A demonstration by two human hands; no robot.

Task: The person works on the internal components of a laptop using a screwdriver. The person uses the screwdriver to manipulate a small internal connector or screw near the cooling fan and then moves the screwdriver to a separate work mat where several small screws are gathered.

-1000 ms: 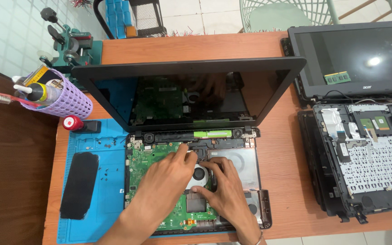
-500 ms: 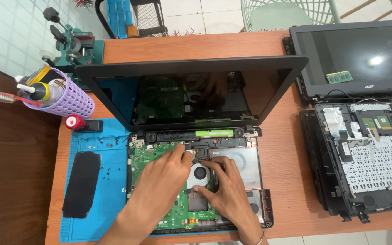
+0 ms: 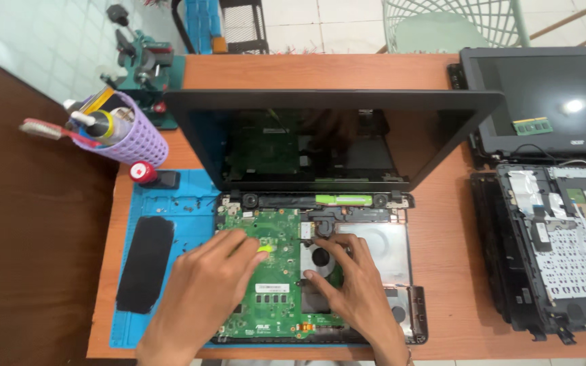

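Note:
An open laptop base (image 3: 401,254) lies in front of me with its cover off, showing a green motherboard (image 3: 272,274) and a round black fan (image 3: 320,259). Its dark screen (image 3: 320,139) stands upright behind. My left hand (image 3: 208,288) rests on the board's left half, and its fingertips pinch a small yellow-green tool (image 3: 264,249). My right hand (image 3: 354,285) lies with fingers spread on the fan and the metal plate beside it, holding nothing.
Under the laptop's left side lies a blue work mat (image 3: 137,318) with loose screws and a black pad (image 3: 145,263). A purple tool cup (image 3: 130,139) stands at the back left. A second, dismantled laptop (image 3: 557,244) occupies the table's right side.
My left hand has drawn back from the hinge area toward the middle of the board, and the yellow-green tool now shows at its fingertips. My right hand stays on the fan.

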